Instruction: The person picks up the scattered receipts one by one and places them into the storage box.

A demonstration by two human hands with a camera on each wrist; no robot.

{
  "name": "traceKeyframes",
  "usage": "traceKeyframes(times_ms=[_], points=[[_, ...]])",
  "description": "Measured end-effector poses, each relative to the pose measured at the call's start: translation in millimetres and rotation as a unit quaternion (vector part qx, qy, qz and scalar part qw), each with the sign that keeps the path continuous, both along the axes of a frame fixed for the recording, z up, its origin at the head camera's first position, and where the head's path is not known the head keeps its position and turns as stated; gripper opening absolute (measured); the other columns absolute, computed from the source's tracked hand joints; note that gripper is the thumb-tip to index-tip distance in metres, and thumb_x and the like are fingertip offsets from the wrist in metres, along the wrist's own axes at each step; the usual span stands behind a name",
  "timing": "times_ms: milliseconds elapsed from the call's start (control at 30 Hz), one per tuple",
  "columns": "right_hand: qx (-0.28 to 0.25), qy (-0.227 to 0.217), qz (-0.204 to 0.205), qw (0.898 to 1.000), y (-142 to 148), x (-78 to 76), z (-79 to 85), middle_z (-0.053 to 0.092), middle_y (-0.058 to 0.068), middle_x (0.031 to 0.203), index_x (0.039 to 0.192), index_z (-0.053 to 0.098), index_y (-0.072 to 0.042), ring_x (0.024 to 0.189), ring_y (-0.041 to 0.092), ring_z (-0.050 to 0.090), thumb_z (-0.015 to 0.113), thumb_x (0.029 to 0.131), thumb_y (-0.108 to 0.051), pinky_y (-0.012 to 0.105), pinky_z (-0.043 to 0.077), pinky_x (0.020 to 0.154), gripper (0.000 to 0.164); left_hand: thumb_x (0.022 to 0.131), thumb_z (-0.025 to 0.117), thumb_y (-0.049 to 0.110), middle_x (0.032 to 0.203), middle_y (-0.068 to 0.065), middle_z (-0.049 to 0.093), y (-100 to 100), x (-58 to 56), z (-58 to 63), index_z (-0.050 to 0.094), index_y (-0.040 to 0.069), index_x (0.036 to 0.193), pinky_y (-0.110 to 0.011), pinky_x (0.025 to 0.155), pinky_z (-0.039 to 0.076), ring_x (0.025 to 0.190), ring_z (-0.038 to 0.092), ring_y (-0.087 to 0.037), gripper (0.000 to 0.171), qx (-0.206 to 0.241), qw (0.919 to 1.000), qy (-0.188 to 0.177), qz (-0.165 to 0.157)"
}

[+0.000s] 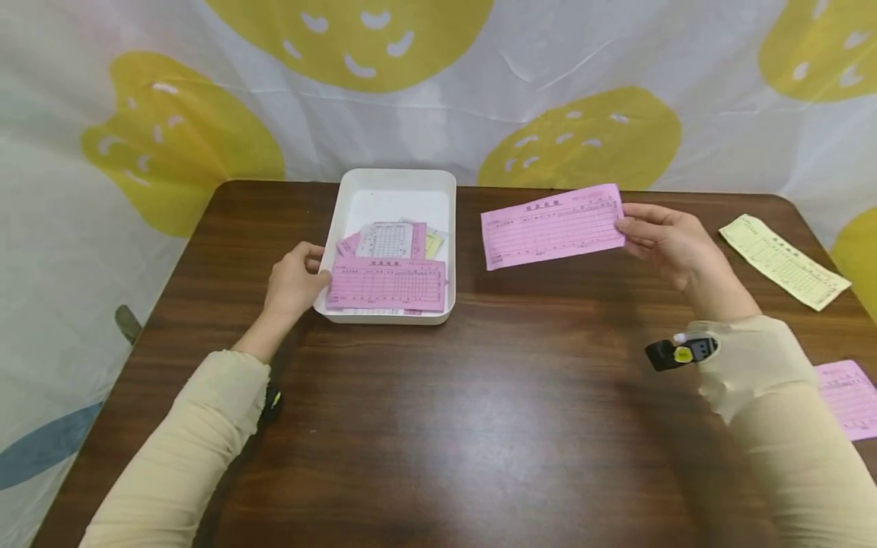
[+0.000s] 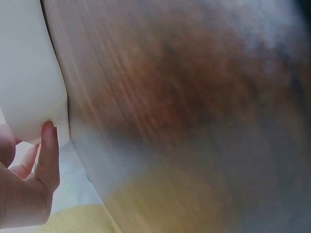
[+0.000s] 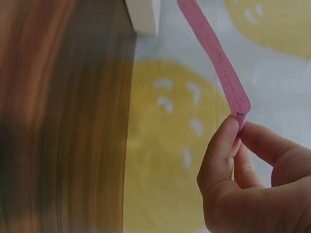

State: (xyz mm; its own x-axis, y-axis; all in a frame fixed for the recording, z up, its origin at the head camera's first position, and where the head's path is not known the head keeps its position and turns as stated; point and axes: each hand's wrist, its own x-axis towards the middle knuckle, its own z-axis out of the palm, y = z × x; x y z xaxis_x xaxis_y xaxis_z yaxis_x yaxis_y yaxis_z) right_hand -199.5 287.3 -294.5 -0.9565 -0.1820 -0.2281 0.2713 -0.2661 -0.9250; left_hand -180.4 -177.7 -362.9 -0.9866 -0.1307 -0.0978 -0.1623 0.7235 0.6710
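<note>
Between thumb and fingers, my right hand point(image 1: 668, 243) pinches the right end of a pink printed slip point(image 1: 552, 227), raised over the table to the right of a white plastic tray point(image 1: 397, 180). In the right wrist view the slip point(image 3: 218, 56) is seen nearly edge-on. My left hand point(image 1: 291, 281) grips the tray's left side, thumb at the rim and fingers against the outer wall. Inside the tray lie a pink slip point(image 1: 387, 285) in front, a white slip point(image 1: 387, 241) behind it and part of a yellow one point(image 1: 433, 243), overlapping in a pile.
A creased yellow slip point(image 1: 784, 262) lies at the table's far right. Another pink slip point(image 1: 849, 399) is at the right edge, partly hidden by the right sleeve. The brown wooden table point(image 1: 438, 426) meets a patterned white-and-yellow cloth point(image 1: 411, 122) at the back.
</note>
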Motion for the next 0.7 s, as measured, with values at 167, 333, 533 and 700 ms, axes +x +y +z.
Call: traceKeyframes(times_ms=[167,333,533,700], points=[[0.051,0.004,0.019,0.999,-36,2.6,0.1,0.071,-0.006,0.077,0.083,0.072,-0.017,0.071,0.004,0.067,0.061,0.088,0.001,0.017,0.053,0.066,0.022,0.088,0.055,0.008,0.117,-0.024,0.065,0,0.0,0.0,0.052,-0.001,0.128,-0.047,0.089,0.045,0.106,0.062,-0.037,0.042,0.000,1.0000,-0.001,-0.001],[0.065,0.007,0.021,0.998,-66,4.5,-2.2,0.069,-0.007,0.077,0.083,0.070,-0.017,0.072,0.003,0.065,0.060,0.089,0.001,0.016,0.053,0.068,0.021,0.088,0.055,0.008,0.116,-0.024,0.065,-1,-0.7,-0.7,0.052,-0.001,0.128,-0.046,0.088,0.045,0.105,0.062,-0.037,0.042,-0.003,1.0000,-0.001,-0.002],[0.065,0.002,0.017,0.998,-98,3.8,-9.8,0.067,-0.007,0.075,0.083,0.066,-0.017,0.070,0.003,0.064,0.054,0.091,0.003,0.015,0.053,0.067,0.026,0.088,0.055,0.009,0.117,-0.024,0.065,-1,-1.6,-1.0,0.052,0.000,0.129,-0.047,0.089,0.044,0.106,0.061,-0.037,0.042,-0.005,1.0000,-0.002,-0.003],[0.097,0.007,0.025,0.995,-125,1.7,-18.3,0.064,-0.009,0.072,0.096,0.061,-0.008,0.069,0.001,0.063,0.053,0.091,0.005,0.014,0.053,0.067,0.016,0.088,0.056,0.009,0.117,-0.024,0.065,-1,-1.7,-1.3,0.052,0.000,0.129,-0.047,0.090,0.044,0.107,0.061,-0.037,0.042,-0.004,1.0000,-0.003,-0.002]])
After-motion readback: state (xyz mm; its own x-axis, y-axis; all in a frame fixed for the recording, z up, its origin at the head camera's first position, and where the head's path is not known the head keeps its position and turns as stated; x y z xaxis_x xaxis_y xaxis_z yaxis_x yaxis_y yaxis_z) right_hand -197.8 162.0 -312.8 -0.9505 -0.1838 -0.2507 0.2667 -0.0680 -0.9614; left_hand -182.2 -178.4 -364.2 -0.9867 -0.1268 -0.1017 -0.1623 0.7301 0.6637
